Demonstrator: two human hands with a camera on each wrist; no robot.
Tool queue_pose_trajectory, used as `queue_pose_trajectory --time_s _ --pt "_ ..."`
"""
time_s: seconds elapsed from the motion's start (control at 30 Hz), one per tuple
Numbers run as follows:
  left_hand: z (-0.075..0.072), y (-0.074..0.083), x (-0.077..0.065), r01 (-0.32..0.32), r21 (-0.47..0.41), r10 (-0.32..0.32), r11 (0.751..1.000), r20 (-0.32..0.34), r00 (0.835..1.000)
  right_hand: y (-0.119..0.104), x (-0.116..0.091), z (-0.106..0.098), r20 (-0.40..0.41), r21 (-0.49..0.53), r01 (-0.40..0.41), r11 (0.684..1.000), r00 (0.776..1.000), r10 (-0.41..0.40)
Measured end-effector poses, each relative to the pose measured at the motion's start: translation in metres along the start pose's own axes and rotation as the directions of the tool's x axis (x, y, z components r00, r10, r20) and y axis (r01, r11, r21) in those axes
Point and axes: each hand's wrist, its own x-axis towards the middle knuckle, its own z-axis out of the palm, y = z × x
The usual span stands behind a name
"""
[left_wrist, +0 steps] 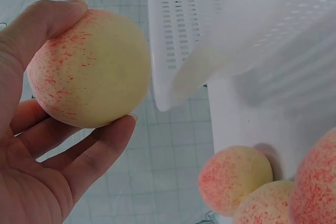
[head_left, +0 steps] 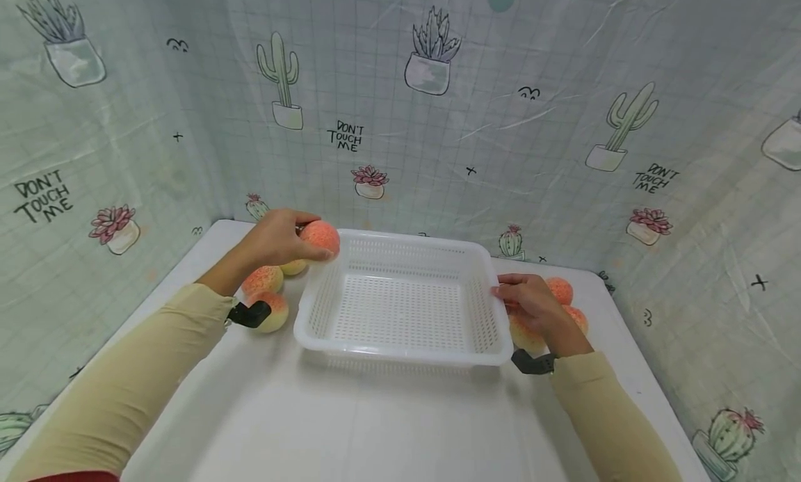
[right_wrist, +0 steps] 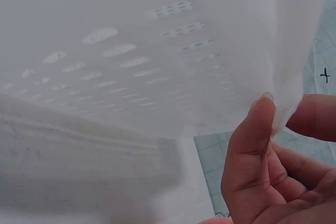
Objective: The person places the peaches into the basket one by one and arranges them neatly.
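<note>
My left hand (head_left: pixel 279 240) holds a peach (head_left: pixel 321 237) at the back left corner of a white perforated plastic basket (head_left: pixel 400 357). In the left wrist view the thumb and fingers curve round this peach (left_wrist: pixel 100 72), which is pale yellow with red speckles, close beside the basket wall (left_wrist: pixel 178 24). My right hand (head_left: pixel 532 301) pinches the basket's right rim. In the right wrist view, thumb and fingers (right_wrist: pixel 249 156) grip the rim from both sides, and the basket's underside (right_wrist: pixel 131 77) shows. The basket is empty and hangs above the table.
Several peaches (head_left: pixel 270 311) lie on the white table (head_left: pixel 388 426) left of the basket. More peaches (head_left: pixel 559 291) lie to the right, partly behind my right hand. A cactus-print sheet (head_left: pixel 375 71) rises behind the table and at both sides.
</note>
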Motion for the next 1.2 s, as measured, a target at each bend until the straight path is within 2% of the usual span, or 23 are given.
queue_pose_trajectory --time_s 0.53,0.87,1.2 --pt "0.005 0.011 0.011 -0.031 -0.026 0.031 0.999 0.005 0.999 -0.001 0.001 0.000 -0.013 -0.006 0.005 1.000 1.000 -0.005" --pt "0.018 0.021 0.021 -0.082 -0.082 0.085 0.993 0.029 0.996 0.003 -0.001 0.002 -0.023 -0.010 -0.002 1.000 1.000 0.001" --pt "0.025 0.035 0.034 -0.125 -0.046 0.126 0.991 0.019 0.992 0.003 0.004 0.000 -0.030 -0.009 0.006 1.000 1.000 -0.006"
